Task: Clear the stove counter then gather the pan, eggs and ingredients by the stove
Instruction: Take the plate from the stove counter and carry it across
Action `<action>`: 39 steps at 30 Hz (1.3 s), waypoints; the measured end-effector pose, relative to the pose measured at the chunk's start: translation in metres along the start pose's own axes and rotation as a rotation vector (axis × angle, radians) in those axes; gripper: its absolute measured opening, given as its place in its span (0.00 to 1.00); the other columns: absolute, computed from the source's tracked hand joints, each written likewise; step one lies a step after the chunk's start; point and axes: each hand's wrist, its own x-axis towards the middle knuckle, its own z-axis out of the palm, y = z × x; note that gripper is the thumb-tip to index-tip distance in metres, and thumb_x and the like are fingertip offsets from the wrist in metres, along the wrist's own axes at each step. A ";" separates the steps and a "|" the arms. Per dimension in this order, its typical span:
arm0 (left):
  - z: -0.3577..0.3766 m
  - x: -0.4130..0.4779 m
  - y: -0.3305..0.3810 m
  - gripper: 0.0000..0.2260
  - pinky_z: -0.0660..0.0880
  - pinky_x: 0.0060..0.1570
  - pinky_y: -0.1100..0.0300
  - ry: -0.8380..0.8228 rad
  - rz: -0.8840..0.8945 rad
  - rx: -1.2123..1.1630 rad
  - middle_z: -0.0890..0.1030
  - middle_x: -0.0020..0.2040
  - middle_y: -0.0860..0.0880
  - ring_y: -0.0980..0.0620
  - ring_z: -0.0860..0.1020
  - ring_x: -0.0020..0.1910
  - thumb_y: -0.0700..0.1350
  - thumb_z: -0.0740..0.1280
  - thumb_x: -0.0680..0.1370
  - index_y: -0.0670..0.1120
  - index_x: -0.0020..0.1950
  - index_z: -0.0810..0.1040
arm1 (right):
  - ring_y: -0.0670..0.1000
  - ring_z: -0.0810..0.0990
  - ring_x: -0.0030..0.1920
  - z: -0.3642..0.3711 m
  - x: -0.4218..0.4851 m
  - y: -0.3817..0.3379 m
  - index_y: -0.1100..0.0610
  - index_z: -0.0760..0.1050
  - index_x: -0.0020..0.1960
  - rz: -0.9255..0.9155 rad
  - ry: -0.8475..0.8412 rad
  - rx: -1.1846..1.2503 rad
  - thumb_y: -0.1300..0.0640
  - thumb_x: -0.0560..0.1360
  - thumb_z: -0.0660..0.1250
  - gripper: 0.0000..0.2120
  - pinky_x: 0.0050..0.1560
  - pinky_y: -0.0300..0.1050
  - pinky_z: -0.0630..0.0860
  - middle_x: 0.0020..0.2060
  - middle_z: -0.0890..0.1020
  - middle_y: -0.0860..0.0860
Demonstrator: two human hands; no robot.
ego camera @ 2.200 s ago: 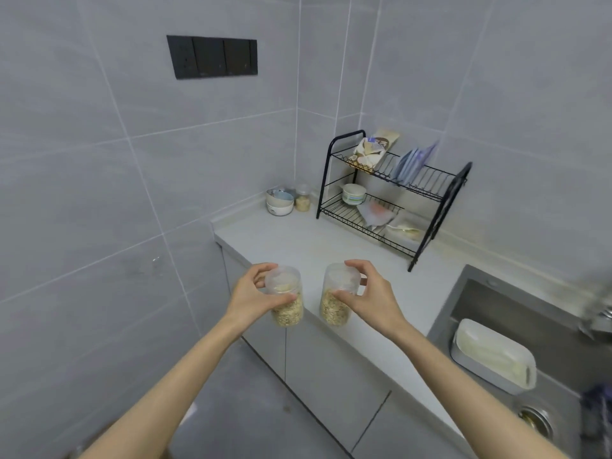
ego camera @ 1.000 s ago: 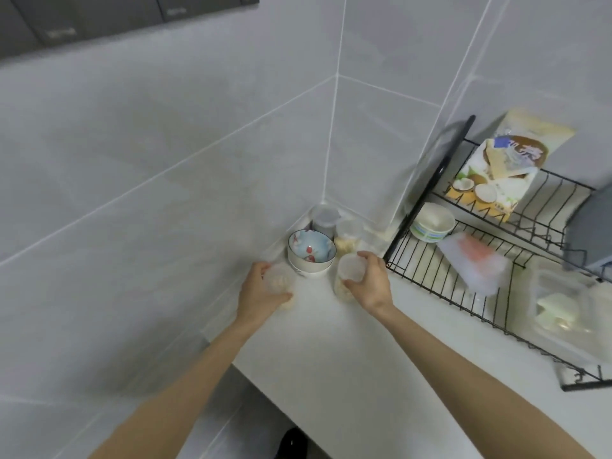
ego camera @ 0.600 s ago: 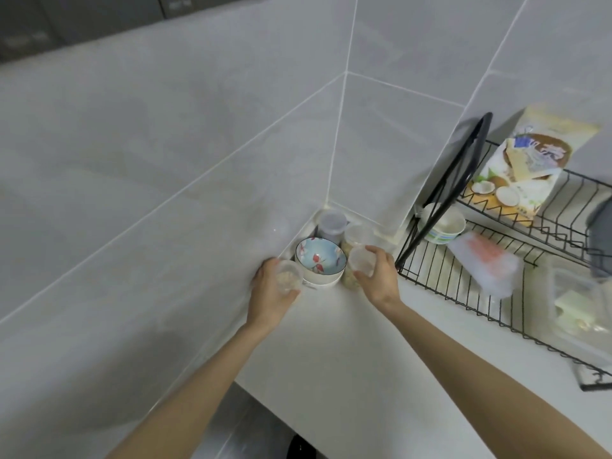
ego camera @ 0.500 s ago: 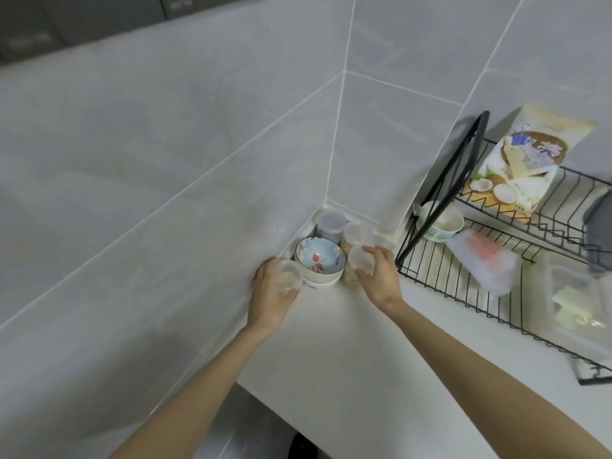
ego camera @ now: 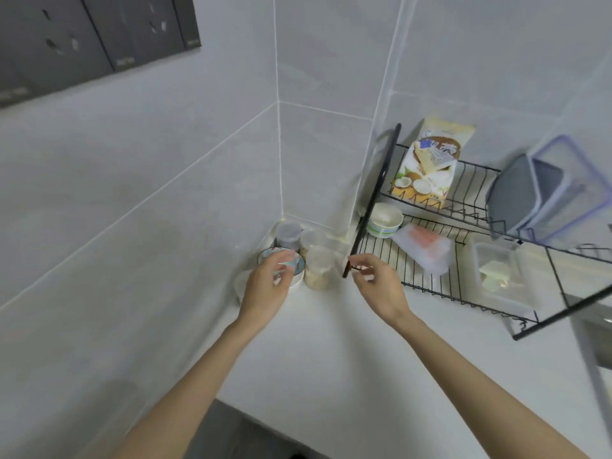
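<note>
Two clear lidded jars of grain stand on the white counter (ego camera: pixel 331 366) in the wall corner. One grain jar (ego camera: pixel 318 269) is in plain sight between my hands. The other jar (ego camera: pixel 241 286) is mostly hidden behind my left hand (ego camera: pixel 266 289). My left hand hovers over a floral bowl (ego camera: pixel 265 257), fingers loosely curled and holding nothing. My right hand (ego camera: pixel 379 286) is a little to the right of the visible jar, apart from it, fingers relaxed and empty.
Two more small jars (ego camera: pixel 288 231) sit deep in the corner. A black wire dish rack (ego camera: pixel 371 207) stands right of my hands with a snack bag (ego camera: pixel 427 164), a bowl (ego camera: pixel 384 220), container lids (ego camera: pixel 546 200) and a clear box (ego camera: pixel 500 273). The sink edge (ego camera: pixel 592 342) is at far right.
Both hands carried the jars to the corner, set them down beside the floral bowl, let go and drew back; the right hand moved to the right.
</note>
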 end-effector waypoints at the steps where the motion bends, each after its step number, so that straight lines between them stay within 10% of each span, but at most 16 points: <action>1: 0.006 -0.001 0.005 0.11 0.73 0.51 0.67 -0.014 0.011 -0.010 0.79 0.54 0.56 0.58 0.79 0.51 0.38 0.64 0.79 0.49 0.59 0.77 | 0.46 0.79 0.48 -0.006 -0.006 0.003 0.50 0.77 0.55 0.007 0.010 0.011 0.63 0.75 0.63 0.13 0.52 0.42 0.76 0.51 0.80 0.40; 15: 0.234 -0.105 0.152 0.14 0.69 0.46 0.78 -0.583 0.221 -0.094 0.78 0.58 0.53 0.62 0.77 0.51 0.36 0.62 0.79 0.45 0.64 0.74 | 0.39 0.78 0.45 -0.241 -0.196 0.116 0.49 0.77 0.56 0.246 0.448 -0.001 0.62 0.75 0.65 0.12 0.41 0.24 0.70 0.51 0.79 0.40; 23: 0.379 -0.224 0.240 0.15 0.70 0.49 0.75 -0.857 0.368 -0.086 0.78 0.59 0.54 0.61 0.77 0.53 0.40 0.62 0.79 0.50 0.66 0.73 | 0.42 0.79 0.47 -0.367 -0.358 0.174 0.52 0.77 0.59 0.379 0.664 -0.050 0.61 0.75 0.65 0.13 0.51 0.37 0.75 0.51 0.79 0.41; 39: 0.615 -0.482 0.390 0.16 0.73 0.57 0.62 -1.485 0.633 -0.179 0.79 0.61 0.50 0.54 0.77 0.57 0.41 0.63 0.79 0.47 0.68 0.72 | 0.47 0.78 0.48 -0.511 -0.646 0.238 0.53 0.76 0.61 0.768 1.277 -0.092 0.63 0.75 0.64 0.15 0.44 0.33 0.70 0.55 0.79 0.46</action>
